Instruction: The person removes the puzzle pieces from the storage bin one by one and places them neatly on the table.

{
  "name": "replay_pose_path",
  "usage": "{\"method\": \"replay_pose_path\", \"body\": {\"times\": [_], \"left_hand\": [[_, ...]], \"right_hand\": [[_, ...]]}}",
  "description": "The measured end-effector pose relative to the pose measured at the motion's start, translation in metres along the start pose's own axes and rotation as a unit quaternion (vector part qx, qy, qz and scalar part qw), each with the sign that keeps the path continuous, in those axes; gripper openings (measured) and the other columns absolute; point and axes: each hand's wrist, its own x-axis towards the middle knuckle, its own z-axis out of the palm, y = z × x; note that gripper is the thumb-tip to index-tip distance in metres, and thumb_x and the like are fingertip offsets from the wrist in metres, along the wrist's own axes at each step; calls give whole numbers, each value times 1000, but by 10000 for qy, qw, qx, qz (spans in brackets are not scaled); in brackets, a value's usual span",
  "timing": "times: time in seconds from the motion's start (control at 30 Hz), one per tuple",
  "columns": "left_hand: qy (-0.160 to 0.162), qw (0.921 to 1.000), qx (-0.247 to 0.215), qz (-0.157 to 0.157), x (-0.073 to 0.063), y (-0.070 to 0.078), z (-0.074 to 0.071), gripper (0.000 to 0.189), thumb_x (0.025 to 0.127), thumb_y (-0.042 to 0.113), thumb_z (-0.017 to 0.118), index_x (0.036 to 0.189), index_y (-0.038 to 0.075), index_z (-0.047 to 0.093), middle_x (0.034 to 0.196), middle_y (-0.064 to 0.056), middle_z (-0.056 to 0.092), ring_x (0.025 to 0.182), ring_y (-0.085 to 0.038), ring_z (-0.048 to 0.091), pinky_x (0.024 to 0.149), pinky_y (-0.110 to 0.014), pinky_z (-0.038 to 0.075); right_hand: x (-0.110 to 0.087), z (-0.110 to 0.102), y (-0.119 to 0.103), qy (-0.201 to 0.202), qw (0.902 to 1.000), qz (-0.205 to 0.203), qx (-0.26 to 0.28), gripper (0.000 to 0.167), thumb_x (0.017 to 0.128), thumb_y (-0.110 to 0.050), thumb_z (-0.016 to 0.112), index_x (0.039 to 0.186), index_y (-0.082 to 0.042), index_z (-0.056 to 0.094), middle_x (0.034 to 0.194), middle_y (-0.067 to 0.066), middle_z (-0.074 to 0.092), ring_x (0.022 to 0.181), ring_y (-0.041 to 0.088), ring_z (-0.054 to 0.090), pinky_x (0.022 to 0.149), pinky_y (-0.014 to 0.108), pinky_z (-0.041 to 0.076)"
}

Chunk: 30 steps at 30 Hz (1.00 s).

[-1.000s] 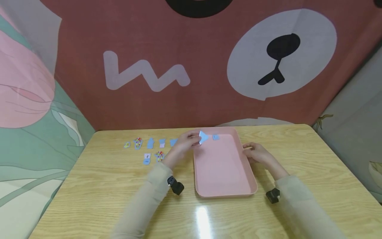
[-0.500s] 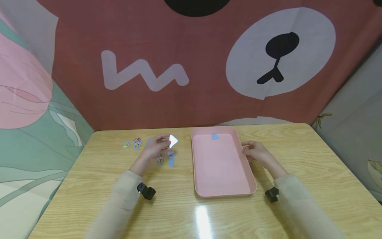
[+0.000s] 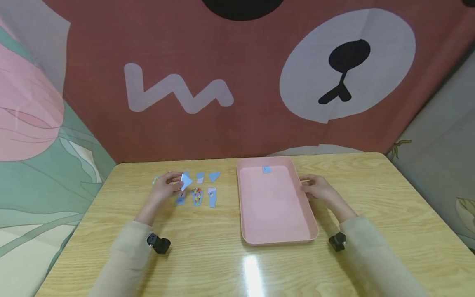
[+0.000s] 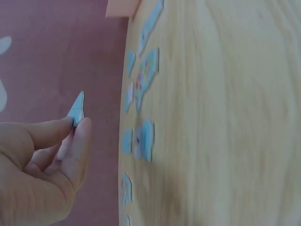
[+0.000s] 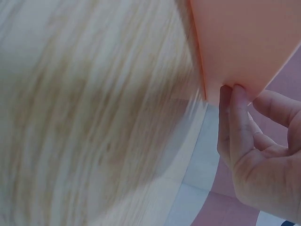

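Note:
My left hand [image 3: 168, 189] pinches a small, pointed light-blue jigsaw puzzle piece [image 3: 186, 181] between its fingertips, above the left side of the table. In the left wrist view the piece [image 4: 76, 111] stands edge-on at the thumb and fingertips. Beneath and beside that hand lie more puzzle pieces in two rough rows, among them a blue triangular one [image 3: 214, 176], a multicoloured one [image 3: 197, 197] and a tall blue one [image 3: 212, 197]. My right hand [image 3: 318, 190] touches the outer right wall of a pink tray [image 3: 242, 206]; its fingertips [image 5: 239, 94] rest against that wall.
One small blue piece [image 3: 266, 169] lies inside the tray near its far end. The wooden table [image 3: 200, 251] meets a brown cloth with a bear print [image 3: 259, 132] along its back edge.
My left hand has moved left, from over the tray's far left corner to above the rows of pieces, still pinching the blue piece. The right hand stays at the tray's wall.

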Motion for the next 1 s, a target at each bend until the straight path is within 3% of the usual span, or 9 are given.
{"method": "replay_pose_path", "body": {"times": [0.2, 0.5, 0.77, 1.0], "left_hand": [[142, 9991, 368, -122, -7, -11, -14, 50, 97, 4, 51, 143, -5, 36, 140, -27, 41, 105, -17, 58, 89, -26, 56], [192, 9983, 291, -462, -8, -26, -29, 52, 93, -2, 53, 140, -13, 34, 132, -33, 45, 75, 0, 57, 72, -18, 58], [227, 9978, -21, -616, -7, -36, -35, 54, 90, -7, 53, 140, -15, 33, 128, -31, 48, 72, 4, 56, 69, -16, 57], [100, 9973, 69, -730, -6, -43, -43, 54, 91, -7, 52, 140, -15, 32, 135, -33, 44, 74, 3, 57, 69, -16, 56]], "right_hand": [[0, 0, 1, -15, 10000, -17, 72, 49, 95, -2, 48, 137, 17, 32, 123, 37, 50, 82, 5, 63, 71, 21, 56], [2, 0, 3, -5, 10000, -6, 66, 49, 95, -2, 47, 138, 16, 32, 126, 38, 49, 84, 8, 64, 72, 22, 57], [2, 0, 3, -23, 10000, 2, 3, 49, 95, -3, 47, 138, 16, 32, 129, 39, 47, 83, 5, 62, 70, 20, 55], [3, 0, 2, -6, 9999, 36, -103, 49, 96, -3, 47, 139, 15, 32, 128, 37, 48, 82, 5, 62, 69, 21, 55]]}}
